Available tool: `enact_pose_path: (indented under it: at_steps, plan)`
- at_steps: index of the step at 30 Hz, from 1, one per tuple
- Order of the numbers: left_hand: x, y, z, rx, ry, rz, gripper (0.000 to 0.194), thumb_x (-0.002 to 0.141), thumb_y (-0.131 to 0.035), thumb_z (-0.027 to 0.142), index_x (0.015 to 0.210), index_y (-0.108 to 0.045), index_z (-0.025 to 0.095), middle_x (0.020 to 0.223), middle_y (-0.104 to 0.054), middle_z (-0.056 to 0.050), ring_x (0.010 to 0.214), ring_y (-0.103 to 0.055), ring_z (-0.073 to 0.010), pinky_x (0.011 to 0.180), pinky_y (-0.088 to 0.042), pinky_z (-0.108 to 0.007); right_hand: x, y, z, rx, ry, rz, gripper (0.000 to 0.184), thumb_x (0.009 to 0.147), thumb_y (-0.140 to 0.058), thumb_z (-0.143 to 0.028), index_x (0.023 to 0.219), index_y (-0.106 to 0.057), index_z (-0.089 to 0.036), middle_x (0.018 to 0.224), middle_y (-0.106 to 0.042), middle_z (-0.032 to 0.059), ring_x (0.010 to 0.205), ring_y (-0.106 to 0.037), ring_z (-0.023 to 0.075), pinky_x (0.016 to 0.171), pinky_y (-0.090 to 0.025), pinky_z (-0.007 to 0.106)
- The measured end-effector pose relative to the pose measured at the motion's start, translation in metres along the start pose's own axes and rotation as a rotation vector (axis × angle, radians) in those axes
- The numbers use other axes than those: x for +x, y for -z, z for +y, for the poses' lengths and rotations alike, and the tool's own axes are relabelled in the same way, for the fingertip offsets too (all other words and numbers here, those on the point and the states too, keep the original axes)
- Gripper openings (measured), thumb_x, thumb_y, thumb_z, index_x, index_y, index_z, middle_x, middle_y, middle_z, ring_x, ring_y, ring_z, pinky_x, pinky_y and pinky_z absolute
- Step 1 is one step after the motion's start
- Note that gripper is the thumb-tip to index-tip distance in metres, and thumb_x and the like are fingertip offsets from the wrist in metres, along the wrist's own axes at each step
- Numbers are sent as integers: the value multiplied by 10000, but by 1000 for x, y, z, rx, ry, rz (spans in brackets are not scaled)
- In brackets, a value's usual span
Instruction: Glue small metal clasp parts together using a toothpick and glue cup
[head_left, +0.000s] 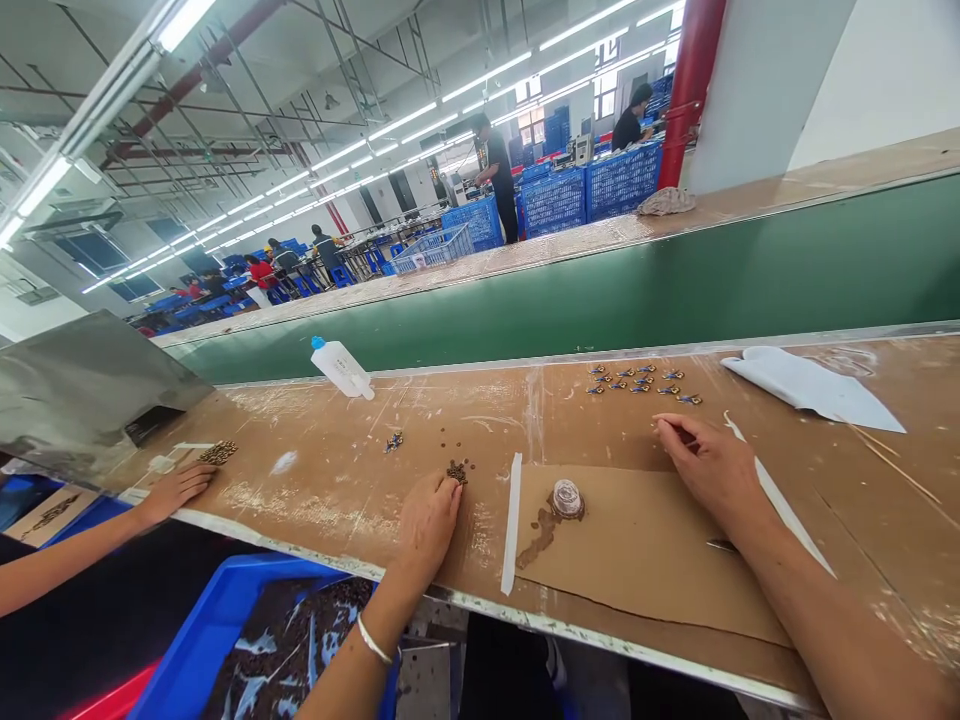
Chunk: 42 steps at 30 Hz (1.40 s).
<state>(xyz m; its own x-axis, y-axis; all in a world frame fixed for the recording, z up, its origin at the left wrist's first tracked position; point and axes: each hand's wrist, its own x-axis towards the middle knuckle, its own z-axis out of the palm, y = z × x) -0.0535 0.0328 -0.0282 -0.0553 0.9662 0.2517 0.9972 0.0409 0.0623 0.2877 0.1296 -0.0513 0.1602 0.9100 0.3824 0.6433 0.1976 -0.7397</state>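
My left hand [429,522] rests on the table with its fingers closed and bent down. Its fingertips touch a small pile of dark round pieces [457,470]; whether any is pinched is hidden. Over the right edge of a cardboard sheet [637,560], my right hand [709,465] has its thumb and fingers curled together, and what they hold, if anything, cannot be made out. A thin dark pointed end [720,545] shows beside that wrist. On the cardboard sits a small round whitish lump [567,498] with a brown wet stain. Beyond my right hand lie several small blue-and-gold pieces [641,380] in rows.
A white bottle with blue cap [341,368] lies at the back, near a little blue cluster [394,442]. Another person's hand [176,490] is by gold pieces [218,453]. White paper [814,385] lies right; a blue bin [202,620] stands below the table edge.
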Motion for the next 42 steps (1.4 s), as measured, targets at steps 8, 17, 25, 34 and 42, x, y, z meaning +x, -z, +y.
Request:
enact_pose_path:
  at_steps: [8, 17, 25, 34, 42]
  plan:
    - [9, 8, -6, 62, -101, -24, 184, 874, -501, 171, 776, -654, 198, 789, -637, -22, 708, -584, -146, 615, -400, -244, 1, 1, -2, -14, 13, 27, 386, 783, -420, -487, 837, -672, -201, 797, -687, 44, 586, -564, 143, 580, -409, 281]
    - [9, 2, -3, 104, -250, 36, 127, 875, -540, 183, 871, -667, 183, 848, -654, -42, 819, -583, -179, 745, -429, -300, 0, 2, -5, 13, -20, 17, 380, 762, -423, -477, 820, -672, -196, 781, -679, 48, 605, -573, 147, 593, -421, 283]
    - [11, 2, 1, 203, -363, 72, 160, 867, -518, 114, 795, -645, 179, 802, -626, -65, 807, -549, -215, 778, -373, -368, 1, 1, 0, 16, 25, 23, 389, 787, -418, -486, 832, -662, -186, 783, -683, 45, 619, -591, 152, 628, -444, 289]
    - [-46, 5, 23, 216, -312, 157, 179, 865, -495, 91, 776, -614, 191, 738, -610, -27, 733, -540, -190, 776, -354, -365, 1, 0, 1, 24, 22, 17, 360, 784, -429, -456, 841, -663, -189, 804, -685, 45, 635, -594, 152, 611, -446, 285]
    - [-64, -6, 15, -12, -200, 255, 235, 939, -414, 214, 933, -648, 193, 818, -651, -45, 766, -587, -169, 740, -388, -345, 0, 1, 0, 33, -2, 10, 403, 782, -419, -504, 842, -658, -185, 795, -683, 47, 643, -604, 158, 627, -453, 295]
